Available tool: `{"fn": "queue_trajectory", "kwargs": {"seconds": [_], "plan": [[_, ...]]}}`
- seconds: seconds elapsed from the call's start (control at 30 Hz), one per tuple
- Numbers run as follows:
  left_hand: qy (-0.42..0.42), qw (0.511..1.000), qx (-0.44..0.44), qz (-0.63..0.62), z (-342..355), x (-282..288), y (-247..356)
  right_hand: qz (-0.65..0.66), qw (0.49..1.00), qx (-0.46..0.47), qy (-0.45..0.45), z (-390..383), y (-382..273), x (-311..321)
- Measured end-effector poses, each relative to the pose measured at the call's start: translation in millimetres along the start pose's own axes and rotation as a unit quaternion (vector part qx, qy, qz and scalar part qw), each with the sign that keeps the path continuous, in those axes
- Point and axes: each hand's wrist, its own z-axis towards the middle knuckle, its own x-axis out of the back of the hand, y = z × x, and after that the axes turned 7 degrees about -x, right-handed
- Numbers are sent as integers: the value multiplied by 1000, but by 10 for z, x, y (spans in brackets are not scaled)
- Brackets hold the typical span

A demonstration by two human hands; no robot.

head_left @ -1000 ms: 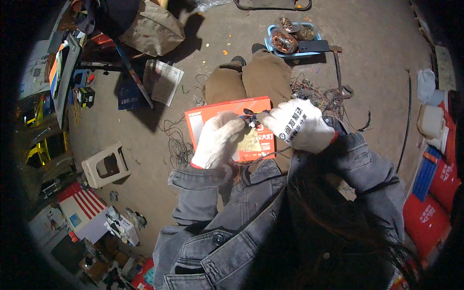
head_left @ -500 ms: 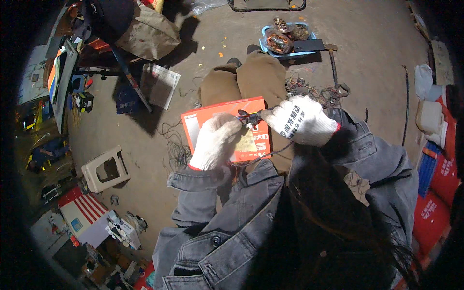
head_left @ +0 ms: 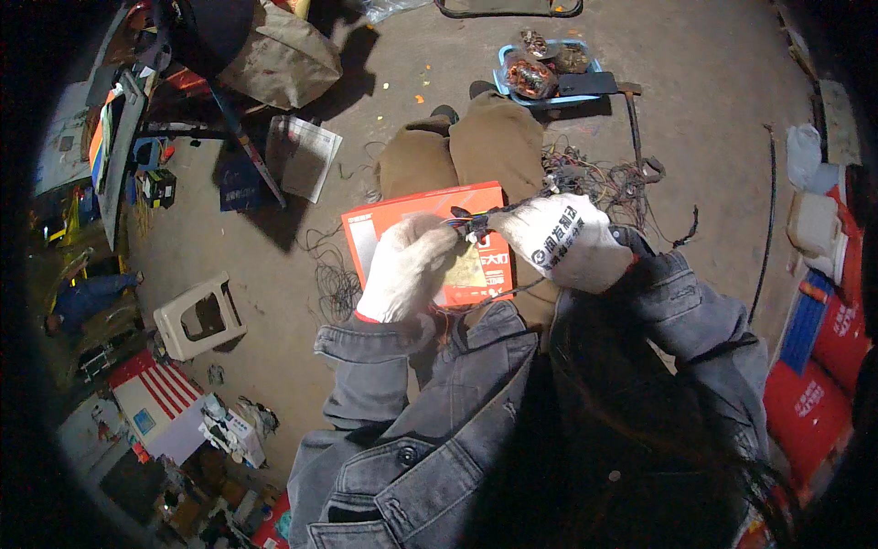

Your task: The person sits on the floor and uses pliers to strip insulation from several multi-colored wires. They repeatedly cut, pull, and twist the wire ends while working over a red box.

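Brown floor (head_left: 274, 384) surrounded one red box (head_left: 366, 236), over which I found one wire harness (head_left: 473, 225), pinched by the closed grip of left hand (head_left: 408, 263) and right hand (head_left: 562, 243) alike. I judged it light, limp and fragile at its thin strands, best held by the stiffer dark middle. I counted one blue tray (head_left: 549, 102), one hammer (head_left: 633, 128), one stool (head_left: 174, 328).

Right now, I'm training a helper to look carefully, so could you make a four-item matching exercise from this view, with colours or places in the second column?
1. wire bundle
2. box
3. stool
4. tray

A. beige, on the floor at left
B. between the left hand and right hand
C. light blue
D. orange-red

Right pairs: 1-B, 2-D, 3-A, 4-C
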Motion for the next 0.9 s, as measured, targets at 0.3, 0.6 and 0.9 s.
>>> {"fn": "queue_trajectory", "kwargs": {"seconds": [0.3,0.6,0.9], "plan": [[6,1000,3,5,-10,-19,16,-19,995,-60,-76,-30,20,41],[7,1000,7,5,-22,-17,40,549,618,-561,42,155,-635,-339],[-31,999,3,-21,13,80,-11,575,580,-572,78,200,-769,-468]]}}
